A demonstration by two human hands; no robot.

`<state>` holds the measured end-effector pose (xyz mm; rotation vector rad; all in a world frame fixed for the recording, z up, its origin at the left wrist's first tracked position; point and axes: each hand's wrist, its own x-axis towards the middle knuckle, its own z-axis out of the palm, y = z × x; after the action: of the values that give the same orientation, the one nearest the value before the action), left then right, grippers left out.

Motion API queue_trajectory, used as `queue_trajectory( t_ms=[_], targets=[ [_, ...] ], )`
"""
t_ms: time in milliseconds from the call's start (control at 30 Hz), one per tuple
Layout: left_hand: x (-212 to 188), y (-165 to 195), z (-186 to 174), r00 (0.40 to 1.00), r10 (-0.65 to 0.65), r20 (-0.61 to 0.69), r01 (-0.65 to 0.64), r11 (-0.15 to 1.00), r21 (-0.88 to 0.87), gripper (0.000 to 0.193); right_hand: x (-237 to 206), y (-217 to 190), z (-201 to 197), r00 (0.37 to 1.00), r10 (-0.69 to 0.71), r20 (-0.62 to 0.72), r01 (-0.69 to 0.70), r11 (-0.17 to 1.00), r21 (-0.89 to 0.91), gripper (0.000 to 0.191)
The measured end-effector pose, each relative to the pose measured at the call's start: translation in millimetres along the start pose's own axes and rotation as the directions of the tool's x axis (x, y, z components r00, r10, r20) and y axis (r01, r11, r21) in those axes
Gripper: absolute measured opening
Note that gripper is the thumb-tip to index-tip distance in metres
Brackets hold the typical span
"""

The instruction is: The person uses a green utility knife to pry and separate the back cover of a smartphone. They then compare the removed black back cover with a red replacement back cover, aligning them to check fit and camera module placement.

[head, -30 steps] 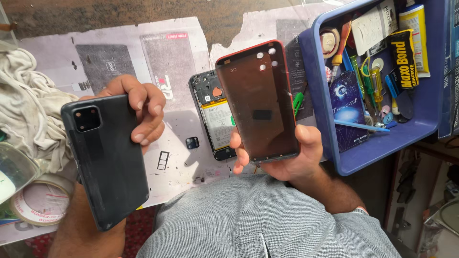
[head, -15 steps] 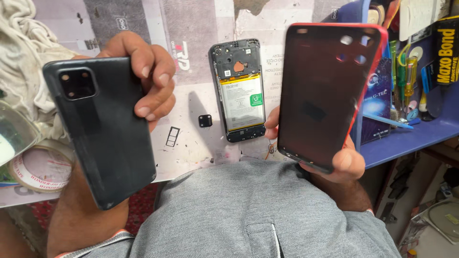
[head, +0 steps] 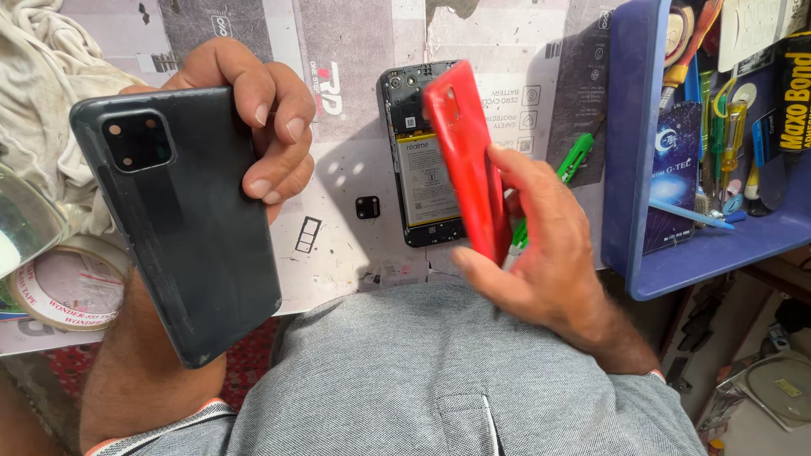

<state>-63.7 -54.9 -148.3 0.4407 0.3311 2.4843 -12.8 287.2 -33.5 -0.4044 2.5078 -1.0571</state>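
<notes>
Phone back covers fill both hands above the opened phone [head: 422, 160] on the paper-covered bench: the left hand [head: 266, 127] pinches the dark grey cover [head: 182, 228], the right hand [head: 541, 245] clasps the red cover [head: 469, 152]. This looks like the comparing step; next, one cover needs squaring to the chassis. Half a second ago the red cover showed its dark inside; now it is turned edge-on.

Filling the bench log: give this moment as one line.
left hand: holds dark phone back cover | right hand: holds red back cover edge-on | opened phone: flat on mat
</notes>
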Motion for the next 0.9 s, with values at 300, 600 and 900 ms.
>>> queue_trajectory(
  t_ms=[300, 600, 900],
  targets=[
    [-2.1, -6.6, -0.4, 0.998, 0.027, 0.060, -0.023, 0.997, -0.069, 0.051, 14.8, -18.3, 27.0, 0.982, -0.112, -0.153, 0.019, 0.861, -0.509, 0.100],
    [-17.8, -9.4, 27.1, 0.997, 0.070, 0.033, -0.070, 0.997, -0.014, 0.037, -4.2, -35.3, 60.6, 0.970, -0.187, -0.155, 0.056, 0.794, -0.605, 0.103],
    [-19.4, -9.0, 29.7, 0.968, 0.048, 0.247, -0.059, 0.998, 0.038, 0.036, -28.7, -46.8, 83.4, 0.957, -0.146, -0.250, -0.042, 0.784, -0.620, 0.100]
  ],
)
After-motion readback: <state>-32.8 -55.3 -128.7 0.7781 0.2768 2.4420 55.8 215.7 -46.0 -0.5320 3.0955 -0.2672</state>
